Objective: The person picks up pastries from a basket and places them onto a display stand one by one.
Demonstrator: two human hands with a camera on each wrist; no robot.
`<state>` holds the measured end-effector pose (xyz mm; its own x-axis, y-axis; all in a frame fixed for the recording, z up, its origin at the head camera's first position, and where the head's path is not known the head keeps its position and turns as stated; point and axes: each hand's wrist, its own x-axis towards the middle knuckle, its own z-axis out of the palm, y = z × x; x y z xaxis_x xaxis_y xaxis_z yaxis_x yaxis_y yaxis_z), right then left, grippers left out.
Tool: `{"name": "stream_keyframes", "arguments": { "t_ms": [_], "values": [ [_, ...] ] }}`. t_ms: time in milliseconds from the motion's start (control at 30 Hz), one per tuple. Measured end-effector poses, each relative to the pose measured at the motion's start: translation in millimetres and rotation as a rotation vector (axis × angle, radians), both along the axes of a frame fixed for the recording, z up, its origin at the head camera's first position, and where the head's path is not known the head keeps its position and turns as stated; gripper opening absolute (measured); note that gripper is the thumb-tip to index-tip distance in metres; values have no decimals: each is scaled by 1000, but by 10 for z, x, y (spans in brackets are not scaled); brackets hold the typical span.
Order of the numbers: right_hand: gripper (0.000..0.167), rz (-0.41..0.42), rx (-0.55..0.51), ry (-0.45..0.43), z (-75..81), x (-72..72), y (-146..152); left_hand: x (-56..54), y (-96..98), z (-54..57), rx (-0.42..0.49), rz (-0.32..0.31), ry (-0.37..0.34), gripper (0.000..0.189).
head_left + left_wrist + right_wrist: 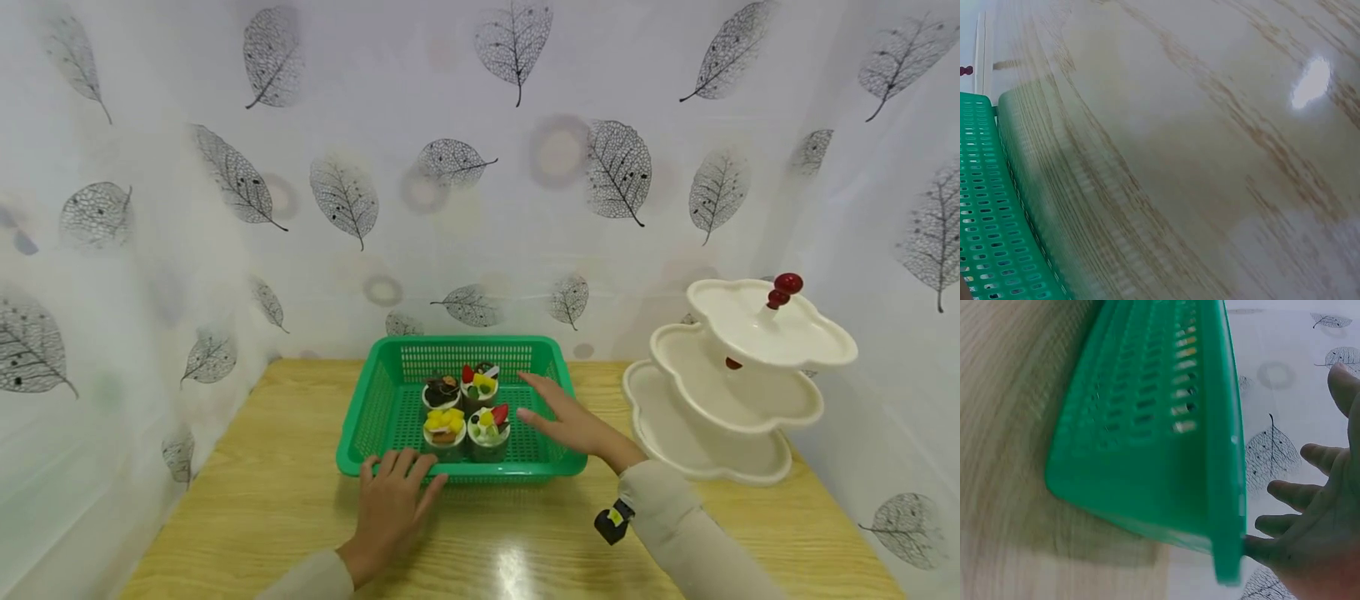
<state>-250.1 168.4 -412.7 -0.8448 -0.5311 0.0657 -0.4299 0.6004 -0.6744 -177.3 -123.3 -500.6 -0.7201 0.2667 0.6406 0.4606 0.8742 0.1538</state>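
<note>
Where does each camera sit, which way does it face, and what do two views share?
Head: worn on the head, facing forward and down at the green basket; left hand, right hand and sleeves show.
Left wrist: worn there, facing the tabletop beside the basket; only a corner sliver, possibly a finger, shows.
Right wrist: worn there, facing the basket's outer wall and leaf-print curtain; the right hand shows.
Shared: head and right wrist both show basket, curtain and right hand.

Leaf-print sheeting (420, 67), 3 sides (blk on wht); lt wood-grain tabletop (255, 475) w/ glare (511, 571).
</note>
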Motion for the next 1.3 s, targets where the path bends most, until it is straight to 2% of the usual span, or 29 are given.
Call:
{"name": "stream_keyframes", "arguments": {
  "t_ms": [100,367,600,800,1000,1200,1300],
  "values": [
    [70,-17,-16,-43,-67,24,-85,6,0,10,-1,1,-16,28],
    [73,-163,-72,-190,-199,20,-260,12,-12,11,-2,3,-27,29],
    [80,-213,-91,-295,-290,0,-364,9,-14,-16,-1,-1,-10,29],
    [93,-239,-77,-342,-332,-18,-445,4,-15,-16,1,2,-16,29],
    [95,-265,-46,-391,-356,-71,-522,-4,-12,4,9,-4,-2,28],
    [99,-284,-70,-431,-434,-139,-572,-9,-7,-9,2,-4,4,28],
    [95,-278,-100,-436,-472,-170,-585,-6,-7,-8,3,-2,-3,27]
  ]
}}
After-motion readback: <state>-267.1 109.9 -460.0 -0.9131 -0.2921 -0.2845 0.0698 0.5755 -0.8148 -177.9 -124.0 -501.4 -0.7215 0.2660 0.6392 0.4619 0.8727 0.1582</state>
